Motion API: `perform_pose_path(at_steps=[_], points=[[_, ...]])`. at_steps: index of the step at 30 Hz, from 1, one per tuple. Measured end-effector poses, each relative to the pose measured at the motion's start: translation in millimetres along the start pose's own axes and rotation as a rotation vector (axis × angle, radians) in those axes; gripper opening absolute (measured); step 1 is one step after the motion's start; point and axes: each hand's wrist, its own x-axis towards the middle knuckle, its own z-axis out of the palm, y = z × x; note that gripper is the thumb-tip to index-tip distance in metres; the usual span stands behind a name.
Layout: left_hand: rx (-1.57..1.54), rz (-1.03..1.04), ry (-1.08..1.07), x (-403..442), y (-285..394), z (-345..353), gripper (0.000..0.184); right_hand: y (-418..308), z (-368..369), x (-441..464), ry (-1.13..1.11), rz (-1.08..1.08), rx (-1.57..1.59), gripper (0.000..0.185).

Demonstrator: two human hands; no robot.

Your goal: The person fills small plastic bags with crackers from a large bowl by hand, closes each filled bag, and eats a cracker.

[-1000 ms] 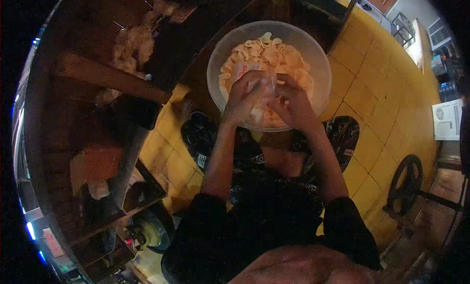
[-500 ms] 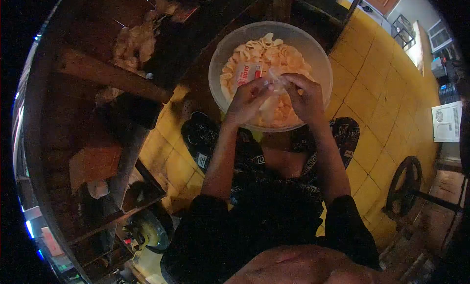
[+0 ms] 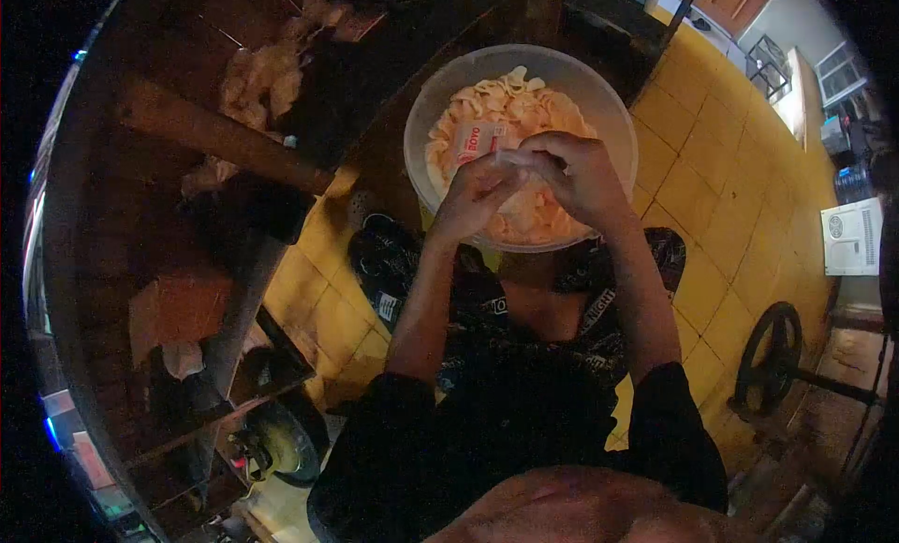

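A large round translucent tub (image 3: 613, 122) stands between my knees, filled with pale orange crackers (image 3: 552, 112). On the crackers lies a white packet with red "BOYO" lettering (image 3: 476, 139). My left hand (image 3: 479, 195) and my right hand (image 3: 582, 176) meet above the tub. Between their pinched fingers is a clear plastic bag (image 3: 517, 156), its upper edge gripped from both sides. The bag's lower part hangs over the crackers and is hard to make out; the fingers partly cover it.
Yellow floor tiles (image 3: 698, 192) run along the right, with a black wheel on a shaft (image 3: 770, 354) and a white appliance (image 3: 852, 237) farther out. At left are a wooden beam (image 3: 220, 136), a cardboard box (image 3: 180, 309) and dark shelving.
My fingers have drawn closer over the bag's top, and my right hand has turned inward and down. The bag's top now looks flatter and stretched between the hands.
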Motion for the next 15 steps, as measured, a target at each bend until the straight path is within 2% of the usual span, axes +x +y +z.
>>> perform_pose_path(at_steps=[2, 6, 9, 11, 15], points=[[0.07, 0.032, -0.083, 4.0, -10.6, -7.5, 0.022, -1.4, -0.8, 1.1, 0.011, 0.023, -0.007, 0.008], [0.103, 0.086, -0.114, 3.7, -7.9, -7.9, 0.026, -3.6, 6.7, 2.8, 0.056, 0.018, -0.02, 0.008], [0.087, 0.087, -0.024, 4.5, -7.4, -1.9, 0.024, 8.9, 11.8, 3.5, 0.144, 0.024, 0.042, 0.016], [0.054, 0.027, 0.032, 4.5, 4.6, 2.2, 0.019, 11.4, 11.3, 4.0, 0.164, 0.127, 0.218, 0.019], [0.109, 0.122, 0.099, 6.4, -15.7, -12.1, 0.017, 4.3, 7.1, -3.5, 0.0, 0.035, 0.315, 0.021]])
